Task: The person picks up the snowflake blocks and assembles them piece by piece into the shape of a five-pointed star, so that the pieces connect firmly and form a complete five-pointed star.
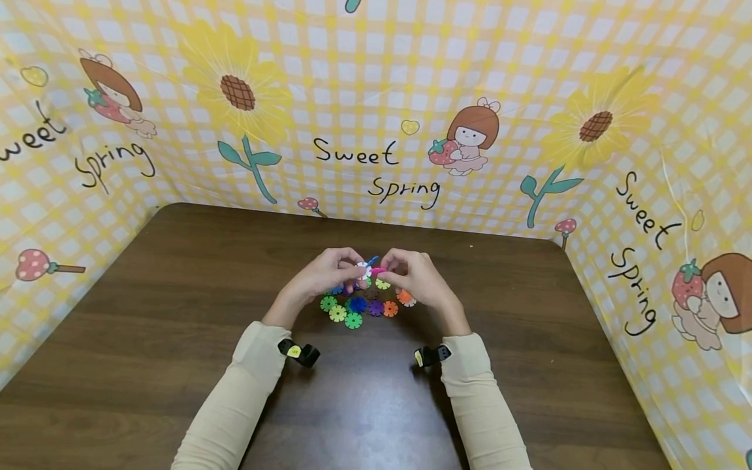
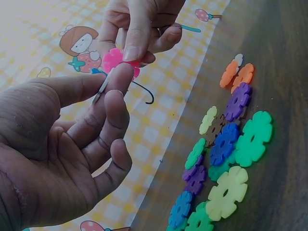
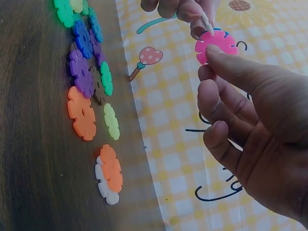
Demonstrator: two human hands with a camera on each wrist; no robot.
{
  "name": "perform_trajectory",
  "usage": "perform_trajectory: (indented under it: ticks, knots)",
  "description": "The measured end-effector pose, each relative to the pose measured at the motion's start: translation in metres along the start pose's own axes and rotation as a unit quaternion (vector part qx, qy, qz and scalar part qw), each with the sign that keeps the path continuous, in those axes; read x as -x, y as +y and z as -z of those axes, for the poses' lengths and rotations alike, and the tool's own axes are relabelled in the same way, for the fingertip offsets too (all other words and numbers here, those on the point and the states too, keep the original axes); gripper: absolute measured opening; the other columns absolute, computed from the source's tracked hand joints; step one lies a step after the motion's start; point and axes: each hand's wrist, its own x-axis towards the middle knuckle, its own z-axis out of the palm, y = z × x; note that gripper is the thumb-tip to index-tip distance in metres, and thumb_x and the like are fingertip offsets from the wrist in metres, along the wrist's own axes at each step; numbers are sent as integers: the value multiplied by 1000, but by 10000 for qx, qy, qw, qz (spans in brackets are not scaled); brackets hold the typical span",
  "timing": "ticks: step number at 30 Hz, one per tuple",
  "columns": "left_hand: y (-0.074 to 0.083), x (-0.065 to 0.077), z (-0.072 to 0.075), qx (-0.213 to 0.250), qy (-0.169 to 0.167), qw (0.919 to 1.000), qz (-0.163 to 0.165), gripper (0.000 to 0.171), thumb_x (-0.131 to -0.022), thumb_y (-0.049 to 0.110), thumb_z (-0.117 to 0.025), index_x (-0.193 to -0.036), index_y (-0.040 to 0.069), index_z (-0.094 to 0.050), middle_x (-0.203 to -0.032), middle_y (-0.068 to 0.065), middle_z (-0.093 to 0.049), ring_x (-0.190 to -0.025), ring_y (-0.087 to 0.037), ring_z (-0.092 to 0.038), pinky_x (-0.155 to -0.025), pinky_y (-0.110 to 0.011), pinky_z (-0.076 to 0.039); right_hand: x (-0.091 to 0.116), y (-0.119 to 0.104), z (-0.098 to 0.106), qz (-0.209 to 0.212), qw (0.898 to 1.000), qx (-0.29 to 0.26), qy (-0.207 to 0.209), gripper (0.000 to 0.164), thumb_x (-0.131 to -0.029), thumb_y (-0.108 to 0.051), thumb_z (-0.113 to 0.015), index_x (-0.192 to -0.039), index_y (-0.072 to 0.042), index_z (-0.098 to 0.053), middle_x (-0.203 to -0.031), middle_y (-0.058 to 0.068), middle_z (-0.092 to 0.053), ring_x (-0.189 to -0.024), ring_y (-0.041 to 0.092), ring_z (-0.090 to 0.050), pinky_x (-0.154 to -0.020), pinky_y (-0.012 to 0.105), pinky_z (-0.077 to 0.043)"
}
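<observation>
The left hand (image 1: 329, 271) is clamped, thumb against fingers, on a white notched disc (image 1: 364, 268). The right hand (image 1: 418, 277) pinches a pink notched disc (image 3: 219, 44) just beside it, between the hands. A blue notched disc (image 1: 373, 260) sits beyond the left fingertips; whether it is joined to either held disc cannot be told.

Caution: misaligned notches could make the held discs skid apart under pressure. Each grip covers only part of a disc, so a sideways push could twist one loose. If unjoined, the blue disc could drop. A fallen disc could mix with the pile below the hands, where a dark blue disc (image 1: 357, 305) lies on the table (image 1: 352, 405).
</observation>
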Motion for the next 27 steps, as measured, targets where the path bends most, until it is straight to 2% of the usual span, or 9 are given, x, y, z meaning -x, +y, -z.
perform_trajectory:
  ticks: [5, 8, 14, 16, 21, 24, 27]
  knots:
    - [-1, 0, -1, 71, 13, 10000, 16, 23, -103, 19, -58, -114, -2, -59, -86, -13, -74, -64, -23, -61, -77, -52, -52, 1, -1, -1, 39, 9996, 205, 198, 6, -94, -14, -71, -90, -11, -68, -79, 6, -69, -64, 42, -63, -52, 35, -52]
    - [-2, 0, -1, 146, 29, 9999, 33, 23, -104, 18, -57, -112, -2, -58, -86, -13, -74, -63, -22, -61, -76, -50, -52, 0, -1, -3, 179, 9986, 347, 355, 10, -93, -13, -73, -85, -10, -68, -74, -1, -69, -60, 37, -64, -50, 30, -51]
    - [0, 1, 2, 284, -13, 9996, 85, 20, -104, 17, -56, -108, -3, -57, -87, -16, -74, -57, -17, -57, -66, -37, -52, -1, -5, -5, 532, 9960, 518, 492, 13, -91, -10, -74, -80, -8, -68, -68, -5, -68, -51, 13, -60, -47, 29, -50]
    - [1, 2, 2, 249, -55, 9996, 101, 19, -104, 16, -56, -107, -2, -56, -87, -17, -74, -56, -15, -56, -63, -34, -51, -1, -6, -5, 576, 9958, 540, 473, 13, -91, -9, -74, -78, -8, -68, -67, -4, -68, -50, 11, -58, -47, 29, -50]
    - [3, 1, 2, 250, -152, 9995, 119, 16, -104, 12, -55, -106, -3, -55, -86, -18, -74, -52, -13, -54, -58, -30, -49, -1, -7, -4, 568, 9959, 555, 422, 13, -90, -6, -73, -79, -7, -68, -70, -2, -69, -53, 25, -62, -49, 28, -52]
    - [3, 1, 2, 292, -166, 9993, 175, 15, -104, 11, -55, -106, -4, -54, -86, -18, -74, -51, -12, -54, -55, -27, -47, -2, -6, -6, 549, 9967, 448, 395, 12, -90, -4, -73, -80, -5, -68, -72, 0, -70, -56, 35, -64, -52, 33, -54]
    - [2, 2, 3, 283, -119, 9992, 243, 15, -104, 11, -55, -105, -3, -55, -86, -18, -74, -51, -12, -53, -55, -26, -47, -4, -5, -8, 541, 9972, 331, 386, 11, -90, -3, -72, -80, -5, -68, -72, 1, -70, -58, 37, -65, -54, 39, -56]
